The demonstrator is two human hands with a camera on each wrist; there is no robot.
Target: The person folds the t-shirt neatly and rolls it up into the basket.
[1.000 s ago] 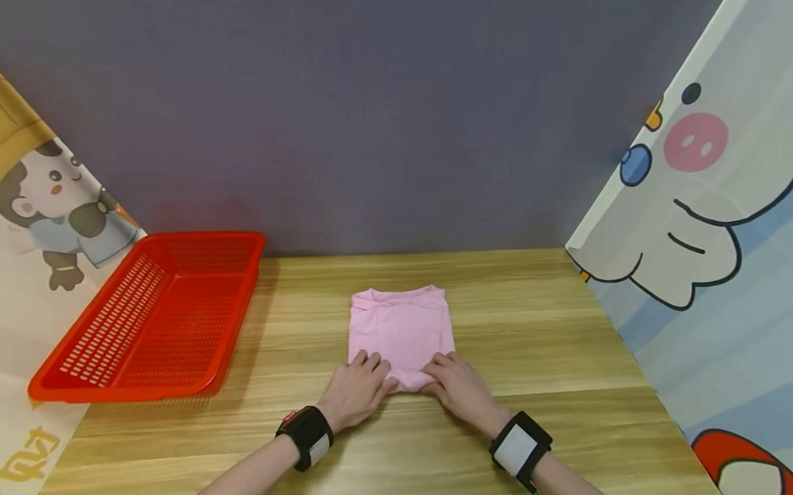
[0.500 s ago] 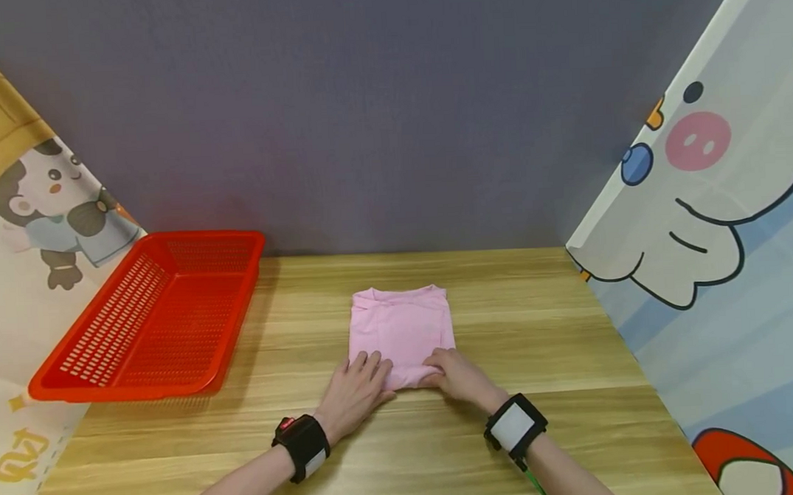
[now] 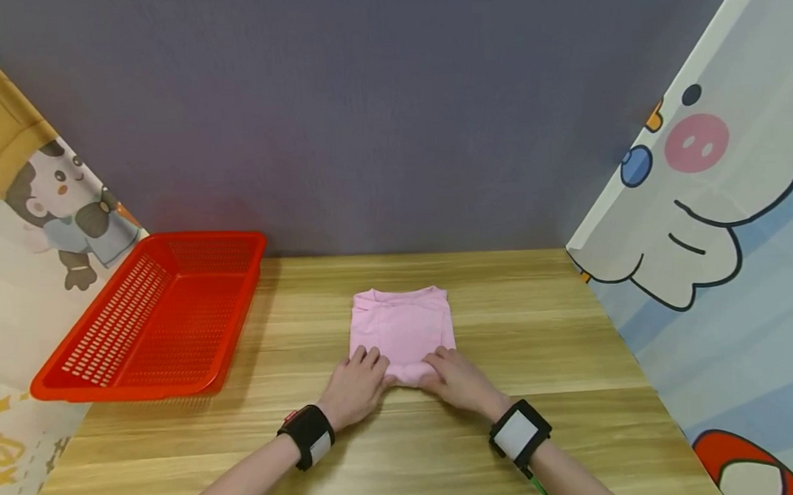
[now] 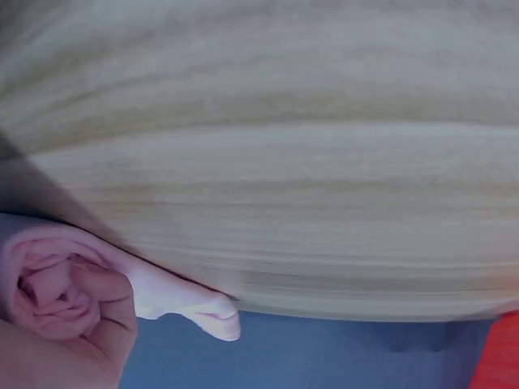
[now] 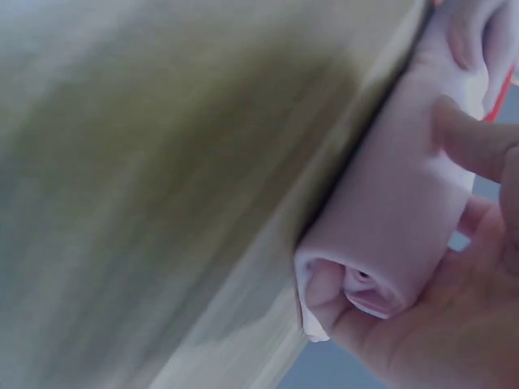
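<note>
A folded pink shirt (image 3: 407, 328) lies flat on the table, its near edge curled into a roll. At the left end of that roll, my left hand (image 3: 354, 386) grips the cloth with bent fingers. My right hand (image 3: 465, 383) holds the right end the same way. The left wrist view shows the spiral end of the rolled shirt (image 4: 53, 284) with a finger of my left hand (image 4: 101, 332) pressed into it. In the right wrist view, the thumb and fingers of my right hand (image 5: 454, 316) wrap the thick rolled shirt (image 5: 389, 211).
A red perforated plastic basket (image 3: 180, 323) stands on the left of the wooden table (image 3: 540, 344), with nothing seen inside. A grey partition (image 3: 398, 129) rises behind the table. Cartoon-printed panels flank both sides. Each wrist wears a black strap.
The shirt's near edge has been rolled slightly farther from me. My left fingers were straighter half a second ago and are bent again now. The basket has stayed in place.
</note>
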